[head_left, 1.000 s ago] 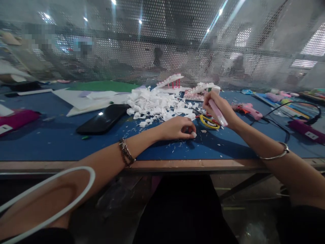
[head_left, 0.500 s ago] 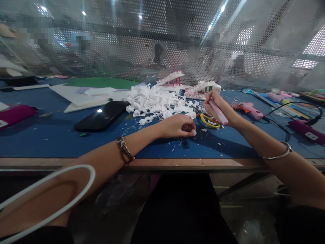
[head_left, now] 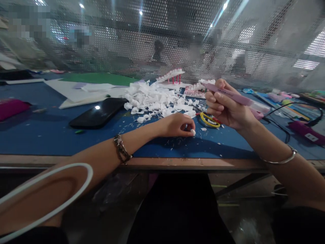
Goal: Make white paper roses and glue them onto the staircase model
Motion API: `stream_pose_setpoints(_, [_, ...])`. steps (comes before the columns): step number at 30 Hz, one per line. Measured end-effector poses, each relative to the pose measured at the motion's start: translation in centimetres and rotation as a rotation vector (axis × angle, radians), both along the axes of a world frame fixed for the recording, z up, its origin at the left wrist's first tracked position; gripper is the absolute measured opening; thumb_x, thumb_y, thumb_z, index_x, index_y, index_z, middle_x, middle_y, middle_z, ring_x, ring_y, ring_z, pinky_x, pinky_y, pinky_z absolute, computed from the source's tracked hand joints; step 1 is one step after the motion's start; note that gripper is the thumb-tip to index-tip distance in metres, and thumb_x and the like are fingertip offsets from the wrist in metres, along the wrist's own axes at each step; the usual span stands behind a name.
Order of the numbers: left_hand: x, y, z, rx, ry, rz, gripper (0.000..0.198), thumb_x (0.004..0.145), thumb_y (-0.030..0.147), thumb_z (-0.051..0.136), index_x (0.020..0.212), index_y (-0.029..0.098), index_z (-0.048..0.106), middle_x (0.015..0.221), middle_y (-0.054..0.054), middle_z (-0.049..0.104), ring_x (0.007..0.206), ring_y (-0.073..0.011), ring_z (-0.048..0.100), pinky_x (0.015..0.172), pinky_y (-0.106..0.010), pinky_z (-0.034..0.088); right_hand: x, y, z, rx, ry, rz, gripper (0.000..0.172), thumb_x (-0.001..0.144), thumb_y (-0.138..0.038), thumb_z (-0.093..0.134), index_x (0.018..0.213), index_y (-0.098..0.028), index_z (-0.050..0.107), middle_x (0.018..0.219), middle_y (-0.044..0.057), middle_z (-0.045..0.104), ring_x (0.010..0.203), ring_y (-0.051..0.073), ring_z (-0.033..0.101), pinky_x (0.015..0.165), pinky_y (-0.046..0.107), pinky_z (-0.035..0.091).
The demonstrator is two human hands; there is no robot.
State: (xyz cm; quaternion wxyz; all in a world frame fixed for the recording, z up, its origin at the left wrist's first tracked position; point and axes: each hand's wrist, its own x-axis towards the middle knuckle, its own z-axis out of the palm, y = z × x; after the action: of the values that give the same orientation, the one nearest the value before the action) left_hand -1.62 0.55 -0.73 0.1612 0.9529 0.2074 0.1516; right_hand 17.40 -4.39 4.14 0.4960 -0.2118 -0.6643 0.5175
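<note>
My left hand (head_left: pixel 176 125) rests low over the blue table, fingers curled, with a small white scrap (head_left: pixel 193 132) pinched at the fingertips. The scrap looks like paper or foam; its exact kind is unclear. My right hand (head_left: pixel 228 106) is raised higher, closed around a slim pink pen-shaped tool (head_left: pixel 232 96) with dark print on its side. Its narrow end points left, and I cannot make out its tip. Between the hands lie yellow-handled scissors (head_left: pixel 209 121). A heap of white torn scraps (head_left: pixel 152 100) spreads behind my left hand.
A dark phone (head_left: pixel 98 113) lies at left, near white sheets (head_left: pixel 76 91) and a green sheet (head_left: pixel 99 78). A small stair model (head_left: pixel 172 75) stands at the back. A pink glue gun (head_left: pixel 257 113) and black cable (head_left: pixel 273 119) are right; people sit behind the mesh screen (head_left: pixel 177 30).
My right hand has lifted and turned, so the pink tool now lies nearly level instead of slanting down to the right. My left hand has barely moved, keeping its pinch on the scrap.
</note>
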Motion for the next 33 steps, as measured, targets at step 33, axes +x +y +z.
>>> stream_pose_setpoints(33, [-0.4, 0.3, 0.0, -0.099, -0.073, 0.223, 0.027, 0.074, 0.037, 0.063, 0.086, 0.014, 0.069, 0.081, -0.005, 0.066, 0.066, -0.0102, 0.056, 0.062, -0.021, 0.041, 2.1, 2.1, -1.9, 0.237, -0.330, -0.287, 0.034, 0.080, -0.051, 0.057, 0.070, -0.020, 0.058, 0.051, -0.004, 0.045, 0.042, 0.005, 0.036, 0.038, 0.022, 0.026])
